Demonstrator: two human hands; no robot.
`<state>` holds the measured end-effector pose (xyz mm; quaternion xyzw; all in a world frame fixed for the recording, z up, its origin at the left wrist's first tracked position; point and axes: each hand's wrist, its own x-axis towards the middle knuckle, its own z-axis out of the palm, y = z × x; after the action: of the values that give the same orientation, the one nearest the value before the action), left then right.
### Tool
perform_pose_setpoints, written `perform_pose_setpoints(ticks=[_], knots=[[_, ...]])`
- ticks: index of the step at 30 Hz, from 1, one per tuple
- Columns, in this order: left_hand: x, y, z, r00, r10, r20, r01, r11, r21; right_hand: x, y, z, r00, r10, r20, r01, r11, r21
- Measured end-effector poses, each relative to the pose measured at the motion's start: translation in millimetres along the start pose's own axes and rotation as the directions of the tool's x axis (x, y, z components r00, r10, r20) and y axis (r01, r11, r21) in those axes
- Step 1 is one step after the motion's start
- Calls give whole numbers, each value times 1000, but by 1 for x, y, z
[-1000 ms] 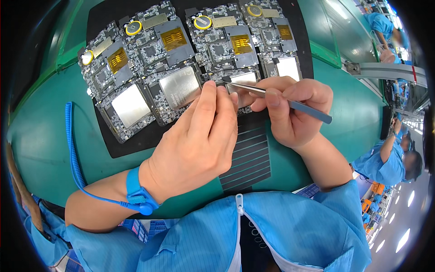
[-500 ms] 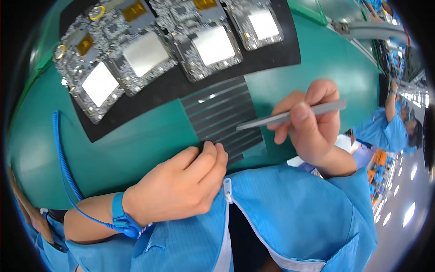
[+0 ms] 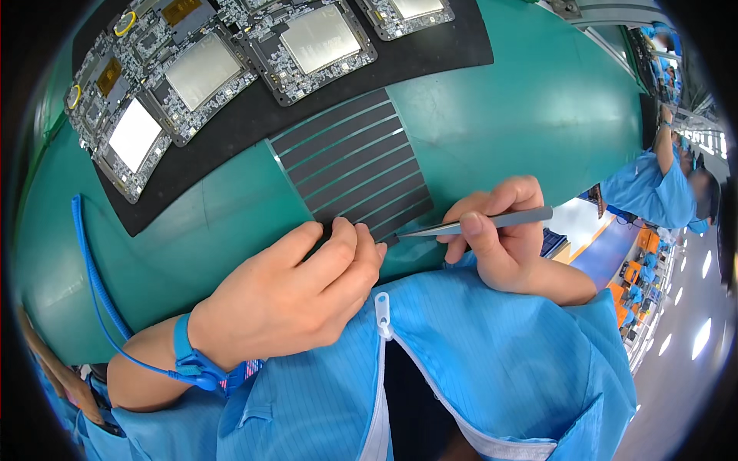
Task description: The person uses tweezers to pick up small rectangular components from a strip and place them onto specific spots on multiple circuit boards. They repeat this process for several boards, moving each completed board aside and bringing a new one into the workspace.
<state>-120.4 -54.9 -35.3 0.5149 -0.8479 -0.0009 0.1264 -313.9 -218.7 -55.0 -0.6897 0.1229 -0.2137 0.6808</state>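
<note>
A clear sheet with several black strips (image 3: 346, 154) lies on the green mat in front of me. My left hand (image 3: 288, 296) rests at its near-left edge, fingers curled together on that edge, their tips partly hiding it. Around my left wrist is a blue strap (image 3: 192, 353) with a coiled cord. Held in my right hand (image 3: 500, 242) are metal tweezers (image 3: 492, 220), slanting down to the left. Their tip is at the nearest strip, close beside my left fingertips. Whether the tips grip the strip, I cannot tell.
Circuit boards with silver metal plates (image 3: 321, 38) lie on a black mat (image 3: 430, 73) at the far side. The green work surface (image 3: 523, 100) spreads around them. A blue coiled cord (image 3: 88, 246) runs along the left. Another person in blue (image 3: 661, 200) is at the far right.
My right hand has lowered the tweezers, bringing their tip to the sheet's nearest strip. My left hand stays at the sheet's edge. The view has shifted, so the boards appear higher up.
</note>
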Motion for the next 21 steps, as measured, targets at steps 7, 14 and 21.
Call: perform_pose_setpoints(ticks=[7, 14, 21], knots=[[0, 2, 2, 999, -23, -25, 23, 1000, -18, 2, -5, -7, 998, 56, 21, -56, 998, 0], [-1, 3, 4, 999, -17, -35, 17, 1000, -10, 5, -6, -5, 997, 28, 70, -24, 998, -60], [-6, 2, -6, 995, -91, -46, 90, 995, -37, 43, -26, -10, 993, 98, -62, -82, 971, 224]])
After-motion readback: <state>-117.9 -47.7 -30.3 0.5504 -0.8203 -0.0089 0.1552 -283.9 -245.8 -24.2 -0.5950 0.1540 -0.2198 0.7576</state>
